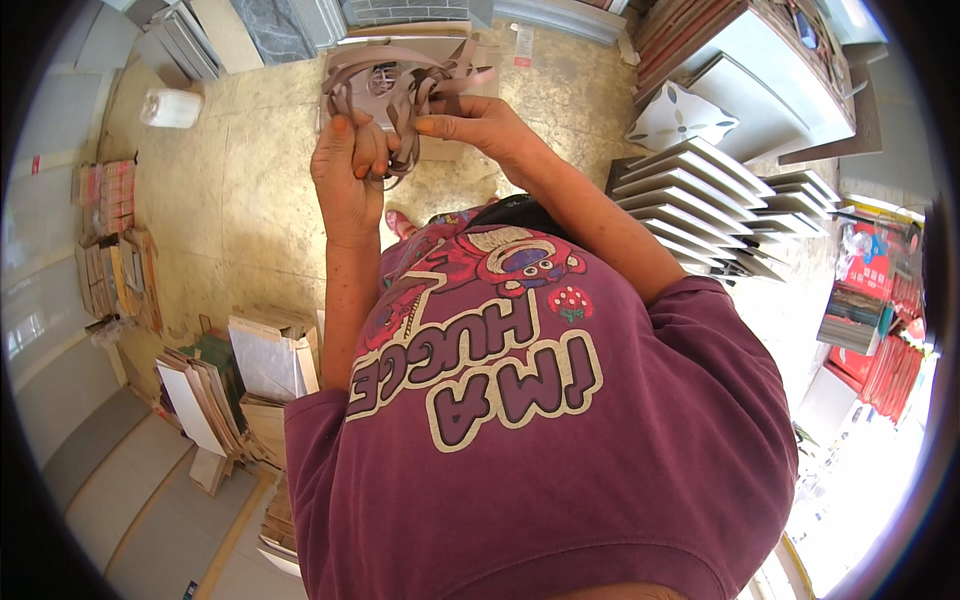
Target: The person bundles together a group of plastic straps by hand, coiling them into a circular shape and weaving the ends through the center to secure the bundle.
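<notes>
Strong white light comes in from my near right, where the glare burns out all detail, while the floor on my left glows a warmer yellow. My left hand and right hand look clear and evenly lit, with soft shading across my shirt. The fisheye bows the grey panels at left, softening toward a black rim.

The purple short-sleeved T-shirt carries pink cartoon figures and cream-outlined lettering.
</notes>
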Demonstrator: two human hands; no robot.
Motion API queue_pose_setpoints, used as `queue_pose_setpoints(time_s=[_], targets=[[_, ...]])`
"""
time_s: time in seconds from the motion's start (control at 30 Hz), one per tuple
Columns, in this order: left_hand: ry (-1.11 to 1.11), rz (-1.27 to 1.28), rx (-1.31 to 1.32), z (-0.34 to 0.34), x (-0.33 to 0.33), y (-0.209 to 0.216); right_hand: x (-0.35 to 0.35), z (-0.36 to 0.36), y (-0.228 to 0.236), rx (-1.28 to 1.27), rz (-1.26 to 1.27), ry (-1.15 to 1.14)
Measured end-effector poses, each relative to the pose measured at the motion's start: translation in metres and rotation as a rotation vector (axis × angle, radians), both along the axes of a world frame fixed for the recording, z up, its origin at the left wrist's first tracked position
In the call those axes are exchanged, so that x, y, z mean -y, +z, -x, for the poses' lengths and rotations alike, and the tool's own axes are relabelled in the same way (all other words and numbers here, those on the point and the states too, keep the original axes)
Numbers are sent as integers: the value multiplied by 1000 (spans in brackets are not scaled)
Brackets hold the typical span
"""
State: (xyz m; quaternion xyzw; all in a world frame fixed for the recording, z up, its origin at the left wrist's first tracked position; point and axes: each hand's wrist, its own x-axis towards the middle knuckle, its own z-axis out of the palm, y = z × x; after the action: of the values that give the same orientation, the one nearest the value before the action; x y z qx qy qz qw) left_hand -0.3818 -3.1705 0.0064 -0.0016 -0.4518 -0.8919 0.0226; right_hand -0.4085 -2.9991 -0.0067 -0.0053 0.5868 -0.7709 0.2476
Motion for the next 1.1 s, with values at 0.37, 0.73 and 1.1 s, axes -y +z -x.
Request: queue_pose_setpoints(time_s=[0.37,0.73,1.1], targets=[[127,-40,221,-6,-5,-7,8,-12,3,-82,31,-82],[143,158,301,-9,-12,-10,6,-13,-4,-208,76,-20],[108,179,262,-20,8,-2,-17,-11,11,-71,256,178]])
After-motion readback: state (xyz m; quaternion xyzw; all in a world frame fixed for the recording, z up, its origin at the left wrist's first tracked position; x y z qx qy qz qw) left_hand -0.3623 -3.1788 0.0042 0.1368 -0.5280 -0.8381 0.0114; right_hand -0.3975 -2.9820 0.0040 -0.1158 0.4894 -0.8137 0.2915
